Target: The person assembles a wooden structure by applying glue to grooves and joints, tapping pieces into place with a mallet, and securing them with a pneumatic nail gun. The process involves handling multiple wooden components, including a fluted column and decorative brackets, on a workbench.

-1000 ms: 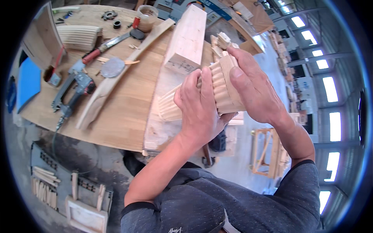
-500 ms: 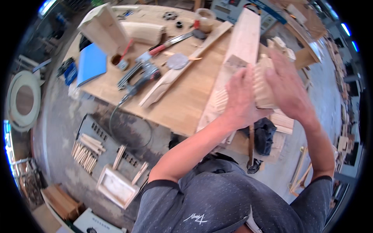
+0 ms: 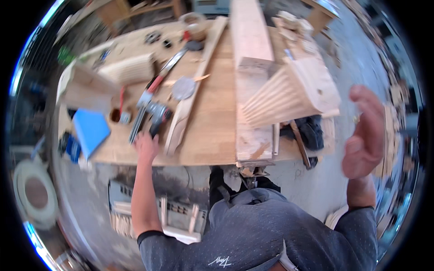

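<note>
A grey handheld power tool (image 3: 158, 118) lies near the front edge of the pale wooden workbench (image 3: 212, 122), beside a long shaped wooden slat (image 3: 192, 90). The left hand (image 3: 145, 144) reaches it, fingers curled; whether it grips, I cannot tell. The right hand (image 3: 365, 133) hangs open and empty, well apart from the fluted wooden block (image 3: 282, 95).

A single fisheye view sits on the person's head, looking steeply down over their own chest onto the workbench (image 3: 212, 135). It is close enough that both forearms enter from the lower edge: the left hand (image 3: 145, 145) reaches the bench's near edge, the right hand (image 3: 366, 135) hangs blurred off its right side. Edges bend toward the rim.
</note>
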A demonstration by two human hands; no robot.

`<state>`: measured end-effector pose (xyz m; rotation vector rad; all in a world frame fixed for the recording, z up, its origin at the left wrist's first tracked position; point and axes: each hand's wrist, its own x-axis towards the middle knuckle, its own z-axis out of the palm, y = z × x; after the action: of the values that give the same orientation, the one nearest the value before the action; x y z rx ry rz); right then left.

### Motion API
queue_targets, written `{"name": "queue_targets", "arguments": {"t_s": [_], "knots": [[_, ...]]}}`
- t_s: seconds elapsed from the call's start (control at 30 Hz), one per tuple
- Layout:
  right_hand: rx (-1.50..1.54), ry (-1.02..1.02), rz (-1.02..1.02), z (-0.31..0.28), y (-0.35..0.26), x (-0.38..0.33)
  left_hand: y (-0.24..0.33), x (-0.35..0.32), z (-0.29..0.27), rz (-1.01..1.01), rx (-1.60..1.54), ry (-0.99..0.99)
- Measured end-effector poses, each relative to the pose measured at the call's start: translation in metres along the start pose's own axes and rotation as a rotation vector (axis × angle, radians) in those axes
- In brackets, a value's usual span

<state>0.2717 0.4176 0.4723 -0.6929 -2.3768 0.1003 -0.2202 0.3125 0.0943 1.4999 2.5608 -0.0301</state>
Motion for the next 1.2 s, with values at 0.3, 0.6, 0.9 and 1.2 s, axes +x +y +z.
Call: {"name": "queue_targets", "arguments": {"t_s": [0.3, 0.6, 0.9, 1.2], "knots": [[0.308, -0.038, 0.226, 0.057, -0.065, -0.051, -0.014, 0.009, -0.014, 0.103, -0.195, -0.031], [0.746, -0.284, 0.502, 0.120, -0.107, -0.023, 0.087, -0.138, -0.188, 0.211, -0.919, 0.027], [0.715, -0.184, 0.361, 0.055, -0.113, -0.030, 0.229, -0.176, -0.306, 1.187, -0.709, 0.476], [0.970, 0.523, 0.648, -0.117, -0.102, -0.048, 0.288, -0.080, -0.326, 1.415, -0.303, 0.513]]}}
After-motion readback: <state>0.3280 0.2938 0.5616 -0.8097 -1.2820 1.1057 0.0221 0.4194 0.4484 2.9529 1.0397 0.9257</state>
